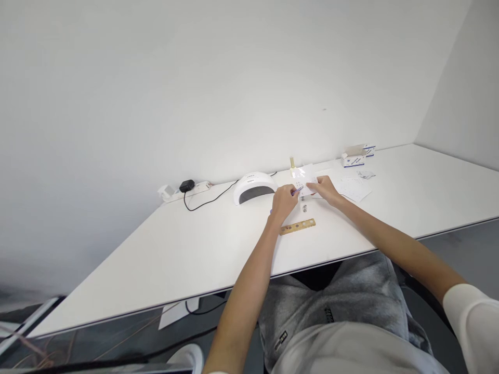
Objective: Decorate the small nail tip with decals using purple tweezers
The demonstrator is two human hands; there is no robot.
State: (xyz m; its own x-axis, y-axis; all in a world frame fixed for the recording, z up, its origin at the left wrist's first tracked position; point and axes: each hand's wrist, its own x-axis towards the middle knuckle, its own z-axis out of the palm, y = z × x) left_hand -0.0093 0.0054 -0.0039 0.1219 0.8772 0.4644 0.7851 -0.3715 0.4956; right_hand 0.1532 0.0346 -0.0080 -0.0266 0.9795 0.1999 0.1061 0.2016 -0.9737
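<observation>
My left hand [284, 201] is closed in a pinch around a thin purple-tipped tool [297, 190], pointing it toward a clear plastic sheet with small pieces [303, 179]. My right hand [325, 188] rests on that sheet with its fingers curled, pressing it to the white table [195, 244]. A wooden strip with round holes [298, 226] lies just in front of my left hand. A small metal piece [304, 209] sits between the strip and my hands.
A white dome-shaped lamp [254, 187] stands left of my hands, its black cable running to a plug and power strip [187, 187]. A small yellow bottle [292, 162] stands behind the sheet. Papers [353, 188] and small boxes [356, 156] lie at the back right.
</observation>
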